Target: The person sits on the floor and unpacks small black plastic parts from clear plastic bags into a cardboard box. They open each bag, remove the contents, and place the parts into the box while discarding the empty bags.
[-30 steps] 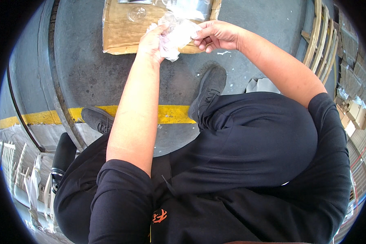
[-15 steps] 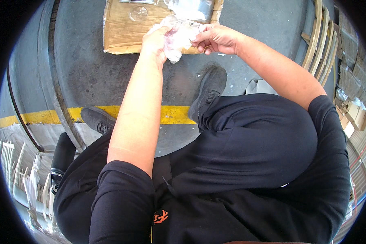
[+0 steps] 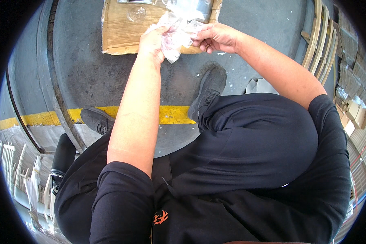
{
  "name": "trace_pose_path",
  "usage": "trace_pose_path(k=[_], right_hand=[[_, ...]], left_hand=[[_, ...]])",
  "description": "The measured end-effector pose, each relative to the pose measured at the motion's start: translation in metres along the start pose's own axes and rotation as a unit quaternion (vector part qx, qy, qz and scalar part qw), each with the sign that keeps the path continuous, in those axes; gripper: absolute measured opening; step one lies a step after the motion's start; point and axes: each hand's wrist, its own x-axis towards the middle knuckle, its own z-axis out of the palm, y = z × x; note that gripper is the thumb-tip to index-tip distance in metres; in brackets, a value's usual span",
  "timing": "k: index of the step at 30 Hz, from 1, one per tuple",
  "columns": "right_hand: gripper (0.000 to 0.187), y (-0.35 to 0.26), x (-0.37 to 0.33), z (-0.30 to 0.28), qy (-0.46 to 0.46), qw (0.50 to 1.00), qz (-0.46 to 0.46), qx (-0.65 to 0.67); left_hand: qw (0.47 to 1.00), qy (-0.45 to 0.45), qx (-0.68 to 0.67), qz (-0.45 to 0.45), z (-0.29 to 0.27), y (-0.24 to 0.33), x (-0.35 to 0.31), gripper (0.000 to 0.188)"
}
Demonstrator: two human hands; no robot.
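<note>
Between my hands is a crumpled bundle of clear plastic bags [image 3: 173, 42], whitish with a faint pink tint. My left hand [image 3: 152, 40] is closed round its left side, thumb on top. On the right, my right hand [image 3: 215, 37] pinches the edge of the plastic between thumb and forefinger, its other fingers curled beneath. Just beyond lies a flat brown cardboard sheet [image 3: 120, 36] with raised edges. A round clear plastic piece [image 3: 136, 14] rests on it, and more clear plastic packaging [image 3: 191, 9] lies at its far side, cut off by the picture's edge.
My shoes [image 3: 209, 87] stand on the grey floor by a yellow line [image 3: 173, 115]. Wooden slats [image 3: 317, 40] lean at the right, near stacked cardboard [image 3: 356, 73]. A grey sheet [image 3: 259, 86] lies beside my right knee. A metal rail [image 3: 55, 81] runs along the left.
My left hand has shifted slightly left, and the plastic between my hands is spread a little wider. My right hand stays nearly in place, still pinching.
</note>
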Motion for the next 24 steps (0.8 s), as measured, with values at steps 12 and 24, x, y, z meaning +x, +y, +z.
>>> trace_pose_path(k=[12, 24], right_hand=[[0.019, 0.000, 0.000, -0.005, 0.002, 1.000, -0.002, 0.002], [0.030, -0.006, -0.004, 0.000, -0.016, 1.000, 0.021, 0.015]], left_hand=[[1.000, 0.019, 0.015, -0.011, 0.003, 0.003, -0.004, 0.028], [0.995, 0.050, 0.063, -0.053, -0.001, 0.005, -0.001, 0.021]])
